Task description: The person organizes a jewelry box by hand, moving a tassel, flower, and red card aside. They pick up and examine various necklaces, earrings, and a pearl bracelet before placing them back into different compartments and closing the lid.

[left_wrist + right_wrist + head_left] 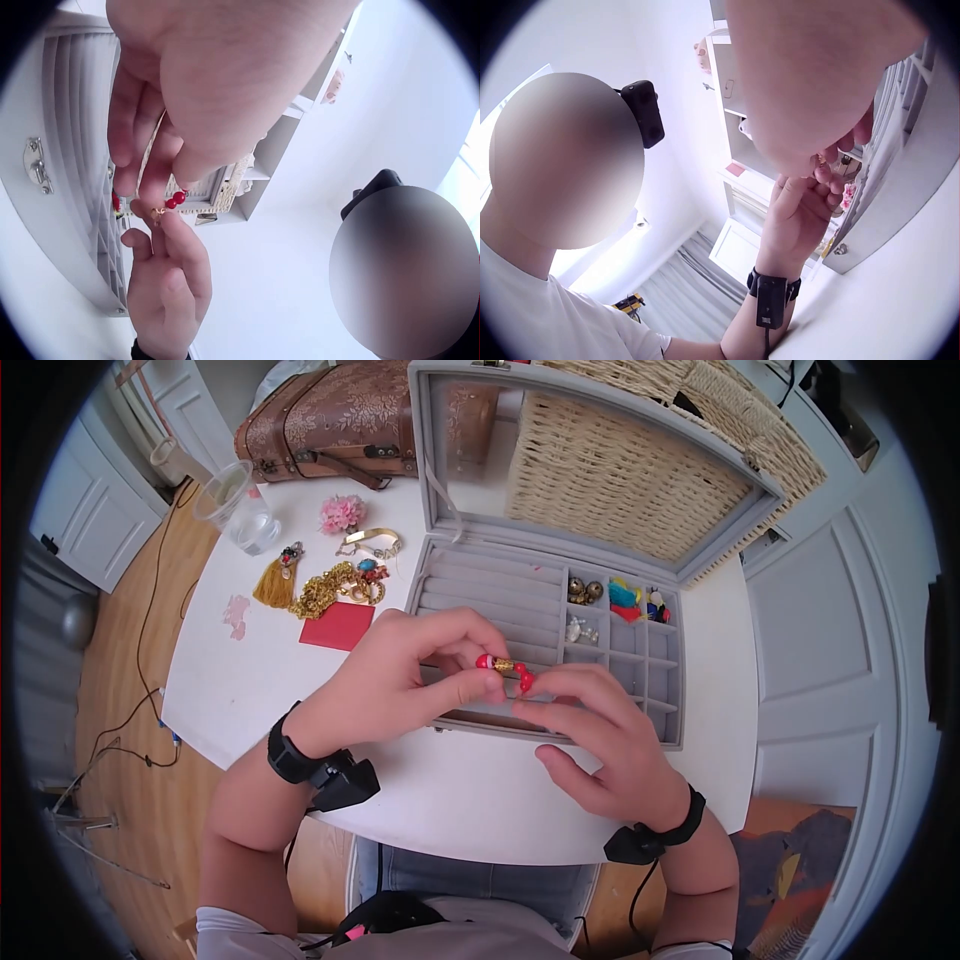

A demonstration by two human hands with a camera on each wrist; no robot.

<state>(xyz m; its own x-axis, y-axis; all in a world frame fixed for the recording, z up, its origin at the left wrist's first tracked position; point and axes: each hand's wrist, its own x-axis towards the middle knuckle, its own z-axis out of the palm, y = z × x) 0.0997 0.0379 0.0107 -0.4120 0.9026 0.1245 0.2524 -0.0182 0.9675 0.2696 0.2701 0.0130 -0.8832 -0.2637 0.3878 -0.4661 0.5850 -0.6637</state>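
Observation:
Thumb and fingers of my left hand (pixel 400 670) pinch a short piece of red-beaded jewelry (pixel 505 666) with a gold middle section, over the front of a grey jewelry box (pixel 430 595). Just right of it is my right hand (pixel 610 745), its index and middle fingertips at the lower red beads and its thumb held apart. In the left wrist view, two red beads (pixel 175 200) show under the left fingers, with a small gold end piece (pixel 157 215) at the right fingertips. The left wrist's hand covers part of the box's long slots.
The box's windowed lid (pixel 425 460) stands raised. Its right compartments hold dark round ornaments (pixel 584 591), a colourful tassel piece (pixel 626 600) and white earrings (pixel 580 630). Left lie a red card (pixel 338 626), gold chain (pixel 320 592), yellow tassel (pixel 274 588), pink flower (pixel 342 513) and plastic cup (pixel 255 532).

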